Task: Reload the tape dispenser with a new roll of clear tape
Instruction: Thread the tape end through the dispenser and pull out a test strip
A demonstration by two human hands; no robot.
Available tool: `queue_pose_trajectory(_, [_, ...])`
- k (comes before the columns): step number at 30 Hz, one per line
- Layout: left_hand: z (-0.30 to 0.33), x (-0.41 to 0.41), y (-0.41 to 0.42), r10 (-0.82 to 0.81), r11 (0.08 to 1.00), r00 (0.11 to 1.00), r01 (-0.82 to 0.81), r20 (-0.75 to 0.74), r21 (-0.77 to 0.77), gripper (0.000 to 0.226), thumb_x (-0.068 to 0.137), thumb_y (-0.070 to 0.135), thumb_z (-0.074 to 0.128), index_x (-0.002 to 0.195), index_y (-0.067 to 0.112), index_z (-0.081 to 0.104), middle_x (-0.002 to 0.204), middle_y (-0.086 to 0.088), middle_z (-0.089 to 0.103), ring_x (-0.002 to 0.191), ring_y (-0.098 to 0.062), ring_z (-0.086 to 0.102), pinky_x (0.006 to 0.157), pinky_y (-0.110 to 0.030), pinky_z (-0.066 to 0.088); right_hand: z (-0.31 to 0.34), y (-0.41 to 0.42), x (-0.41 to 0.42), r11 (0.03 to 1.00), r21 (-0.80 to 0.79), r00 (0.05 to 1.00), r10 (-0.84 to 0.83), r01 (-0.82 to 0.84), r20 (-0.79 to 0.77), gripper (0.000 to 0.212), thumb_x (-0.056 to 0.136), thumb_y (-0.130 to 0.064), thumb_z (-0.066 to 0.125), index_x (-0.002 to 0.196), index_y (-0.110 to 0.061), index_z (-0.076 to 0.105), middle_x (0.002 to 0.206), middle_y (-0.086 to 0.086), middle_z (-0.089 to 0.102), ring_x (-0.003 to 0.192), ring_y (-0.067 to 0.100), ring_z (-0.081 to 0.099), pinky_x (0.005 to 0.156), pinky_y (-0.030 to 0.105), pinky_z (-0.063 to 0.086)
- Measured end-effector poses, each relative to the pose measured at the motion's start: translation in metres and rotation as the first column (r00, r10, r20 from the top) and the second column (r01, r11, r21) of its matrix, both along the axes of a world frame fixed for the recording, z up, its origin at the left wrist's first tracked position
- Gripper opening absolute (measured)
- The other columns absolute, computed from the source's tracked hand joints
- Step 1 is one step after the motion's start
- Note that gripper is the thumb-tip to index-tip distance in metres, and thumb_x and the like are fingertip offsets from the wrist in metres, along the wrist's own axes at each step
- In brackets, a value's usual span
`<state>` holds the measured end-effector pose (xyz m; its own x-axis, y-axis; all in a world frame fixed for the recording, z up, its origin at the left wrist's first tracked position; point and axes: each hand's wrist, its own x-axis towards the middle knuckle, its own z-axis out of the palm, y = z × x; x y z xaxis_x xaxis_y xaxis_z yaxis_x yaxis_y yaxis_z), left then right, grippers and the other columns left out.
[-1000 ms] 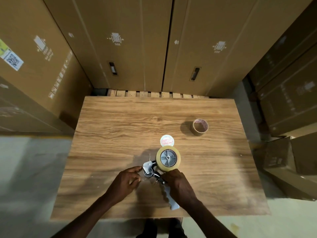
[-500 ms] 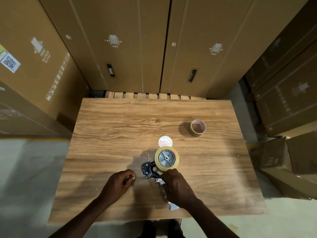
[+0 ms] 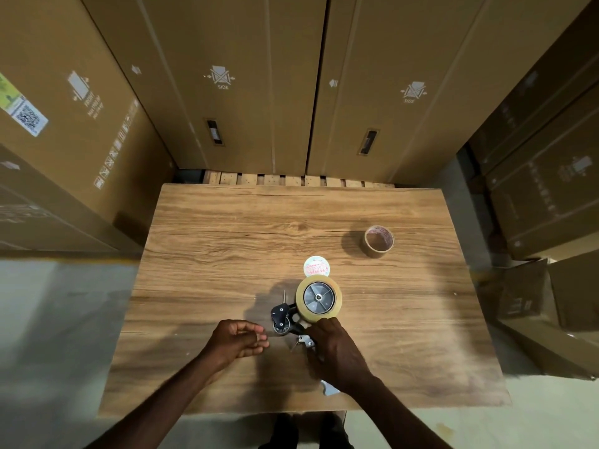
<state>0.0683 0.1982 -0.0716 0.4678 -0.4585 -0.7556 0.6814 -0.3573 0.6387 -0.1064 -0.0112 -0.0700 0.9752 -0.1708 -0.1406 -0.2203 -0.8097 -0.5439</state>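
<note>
Several tall cardboard boxes (image 3: pixel 233 92) fill the upper frame behind a wooden tabletop (image 3: pixel 227 241), on which a tape dispenser (image 3: pixel 293 319) lies on its side just below centre, a roll of clear tape (image 3: pixel 318 298) seated on its wheel. The right hand (image 3: pixel 334 348) is closed around the dispenser's handle below the roll, while the left hand (image 3: pixel 238 341), just left of the dispenser's front roller, has its fingers loosely curled toward the thumb; whether it pinches a tape end cannot be told. An empty cardboard core (image 3: pixel 378 241) stands toward the right of the tabletop, and a small round label (image 3: pixel 316 266) lies just above the roll.
</note>
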Motion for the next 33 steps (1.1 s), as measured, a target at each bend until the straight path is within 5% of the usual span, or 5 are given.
queue_pose_trajectory(5, [0.015, 0.006, -0.004, 0.041, 0.999, 0.994, -0.041, -0.103, 0.004, 0.027, 0.093, 0.008, 0.068, 0.109, -0.014, 0.067, 0.101, -0.033, 0.074, 0.098, -0.042, 0.074, 0.080, -0.036, 0.064, 0.002, 0.006, 0.004, 1.000, 0.010, 0.999, 0.012, -0.012, 0.030, 0.054, 0.084, -0.033, 0.072, 0.137, -0.029, 0.065, 0.119, 0.002, 0.068, 0.108, 0.026, 0.060, 0.081, 0.038, 0.054])
queue_pose_trajectory(8, [0.019, 0.007, -0.010, 0.084, 0.994, 0.990, -0.075, -0.117, 0.081, 0.041, 0.091, 0.025, 0.072, 0.103, -0.014, 0.069, 0.099, -0.034, 0.074, 0.083, -0.037, 0.078, 0.069, -0.034, 0.065, 0.003, 0.009, 0.006, 0.998, -0.038, 0.999, 0.043, -0.042, 0.024, 0.061, 0.087, -0.039, 0.073, 0.146, -0.033, 0.058, 0.123, 0.001, 0.070, 0.108, 0.028, 0.061, 0.079, 0.041, 0.055])
queue_pose_trajectory(15, [0.012, 0.002, -0.021, 0.128, 0.970, 0.984, -0.098, -0.123, 0.224, 0.034, 0.079, -0.011, 0.074, 0.110, -0.020, 0.064, 0.080, -0.025, 0.074, 0.055, -0.023, 0.075, 0.049, -0.026, 0.061, -0.004, 0.011, 0.009, 0.996, -0.090, 1.000, 0.018, -0.018, -0.004, 0.054, 0.089, -0.040, 0.073, 0.142, -0.032, 0.063, 0.114, 0.000, 0.074, 0.104, 0.027, 0.062, 0.081, 0.042, 0.053])
queue_pose_trajectory(23, [0.012, 0.014, -0.034, 0.067, 0.932, 0.982, 0.001, -0.176, 0.362, 0.007, 0.089, -0.009, 0.065, 0.094, -0.011, 0.069, 0.057, -0.015, 0.073, 0.047, -0.021, 0.073, 0.040, -0.024, 0.056, -0.017, 0.013, 0.007, 0.997, -0.019, 0.995, -0.075, 0.077, 0.063, 0.032, 0.087, -0.029, 0.081, 0.116, -0.017, 0.076, 0.110, 0.007, 0.077, 0.101, 0.032, 0.066, 0.080, 0.045, 0.055])
queue_pose_trajectory(33, [0.015, 0.012, -0.040, 0.027, 0.909, 0.991, 0.031, -0.134, 0.416, 0.014, 0.094, -0.004, 0.061, 0.082, -0.004, 0.067, 0.048, -0.010, 0.069, 0.039, -0.014, 0.068, 0.039, -0.021, 0.055, -0.024, 0.028, 0.000, 0.992, 0.047, 0.981, -0.125, 0.119, 0.147, 0.034, 0.099, -0.036, 0.058, 0.128, -0.020, 0.054, 0.118, 0.010, 0.067, 0.098, 0.034, 0.058, 0.080, 0.046, 0.050])
